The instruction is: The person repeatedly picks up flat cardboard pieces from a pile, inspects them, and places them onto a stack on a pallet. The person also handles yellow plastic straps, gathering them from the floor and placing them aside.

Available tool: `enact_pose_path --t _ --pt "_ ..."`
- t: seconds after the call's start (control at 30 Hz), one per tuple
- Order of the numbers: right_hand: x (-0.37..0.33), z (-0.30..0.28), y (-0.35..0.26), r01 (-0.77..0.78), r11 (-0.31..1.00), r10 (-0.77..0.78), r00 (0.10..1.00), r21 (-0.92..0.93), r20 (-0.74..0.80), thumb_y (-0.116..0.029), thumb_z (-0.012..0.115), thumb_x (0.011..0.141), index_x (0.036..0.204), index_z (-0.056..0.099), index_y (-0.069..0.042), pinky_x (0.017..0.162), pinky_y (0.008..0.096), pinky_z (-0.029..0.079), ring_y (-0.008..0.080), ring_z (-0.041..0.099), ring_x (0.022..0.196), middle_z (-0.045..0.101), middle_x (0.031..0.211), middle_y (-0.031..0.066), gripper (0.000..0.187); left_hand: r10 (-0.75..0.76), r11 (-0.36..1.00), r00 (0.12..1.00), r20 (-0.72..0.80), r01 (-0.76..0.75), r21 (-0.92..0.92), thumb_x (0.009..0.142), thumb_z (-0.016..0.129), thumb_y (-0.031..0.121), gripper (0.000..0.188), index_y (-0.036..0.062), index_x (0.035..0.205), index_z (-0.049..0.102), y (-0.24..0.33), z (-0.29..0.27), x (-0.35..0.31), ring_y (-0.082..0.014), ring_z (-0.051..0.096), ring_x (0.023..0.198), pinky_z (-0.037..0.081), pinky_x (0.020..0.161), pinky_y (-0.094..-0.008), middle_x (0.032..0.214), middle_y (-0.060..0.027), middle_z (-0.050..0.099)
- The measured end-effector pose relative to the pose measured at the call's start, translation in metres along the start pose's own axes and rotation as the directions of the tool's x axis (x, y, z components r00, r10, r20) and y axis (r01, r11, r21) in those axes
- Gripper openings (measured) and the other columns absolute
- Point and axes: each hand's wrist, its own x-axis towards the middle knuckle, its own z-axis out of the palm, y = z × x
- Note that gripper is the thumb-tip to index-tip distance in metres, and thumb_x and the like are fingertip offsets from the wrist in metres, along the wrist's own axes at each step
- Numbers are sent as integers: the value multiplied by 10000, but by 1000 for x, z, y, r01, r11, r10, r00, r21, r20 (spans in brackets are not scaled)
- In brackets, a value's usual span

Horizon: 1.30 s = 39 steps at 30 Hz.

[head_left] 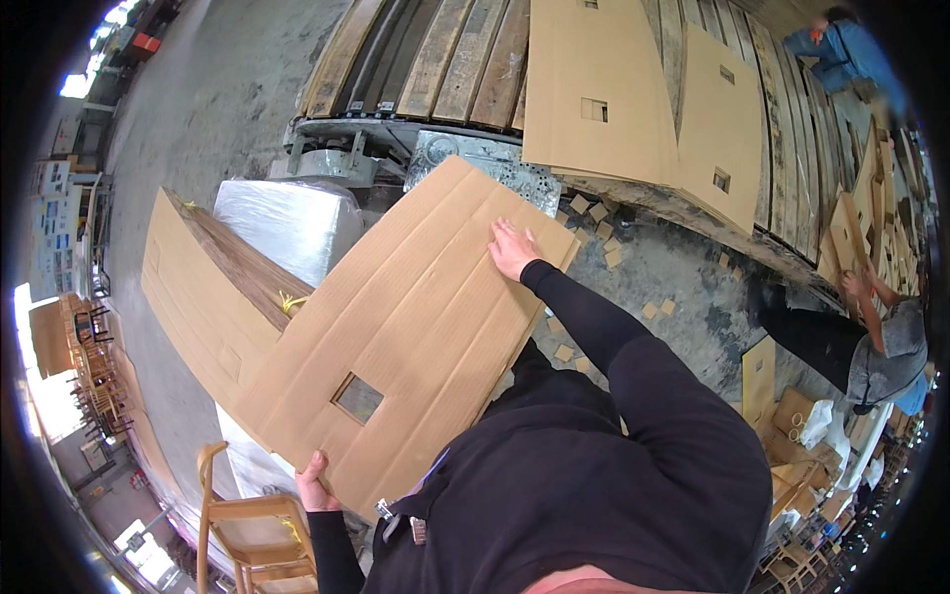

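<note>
Fingers of the left grip (pixel 315 487) hide beneath the cardboard sheet (pixel 426 307); the wooden chair (pixel 247 509) is cropped below, a blue-clad person (pixel 851 54) blurred.

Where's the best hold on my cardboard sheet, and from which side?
Probably grip the sheet by its two short ends, from outside, thumbs on top: it is broad and thin, and those edges clear the hole. Your left hand is at one end; your right hand lies on the face near the other.
</note>
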Motion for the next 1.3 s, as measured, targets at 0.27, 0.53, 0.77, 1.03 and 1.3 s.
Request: enact_pose_path --t 0.27,0.53,0.77,1.03,1.3 --pt "30 1 -1 -19 1000 19 1000 2 -16 -231 463 873 1429 344 -44 1135 577 172 271 264 1417 309 1520 117 599 53 993 999 8 -54 110 759 698 3 455 23 1187 544 1 26 17 -187 615 905 499 841 -337 1005 -58 642" --pt "90 -23 31 -224 973 210 956 48 207 -276 503 878 1462 308 -114 1114 579 232 287 316 1389 291 1525 121 636 73 994 997 -25 -70 83 763 693 -2 478 8 1210 524 5 39 12 -192 619 916 495 855 -328 1008 -65 638" --pt "112 -19 62 -447 891 438 891 74 117 -434 531 901 1442 344 -115 1080 558 311 338 359 1344 373 1461 134 655 66 990 998 -19 -63 123 753 705 36 511 19 1225 512 9 44 12 -193 621 922 505 852 -324 1012 -66 632" --pt "101 -14 77 -390 921 390 919 -8 60 -440 546 892 1314 506 -60 1063 447 376 348 391 1300 430 1388 169 569 66 991 997 -27 -62 120 745 711 51 514 20 1219 515 8 39 21 -211 626 936 513 851 -352 1055 -79 630" --pt "66 6 51 -103 986 69 969 -133 -237 -322 503 902 1324 482 -26 1088 498 317 310 411 1297 469 1371 148 515 59 982 995 -75 -45 183 750 699 31 484 12 1206 538 13 43 22 -229 623 965 496 888 -362 1084 -94 637"
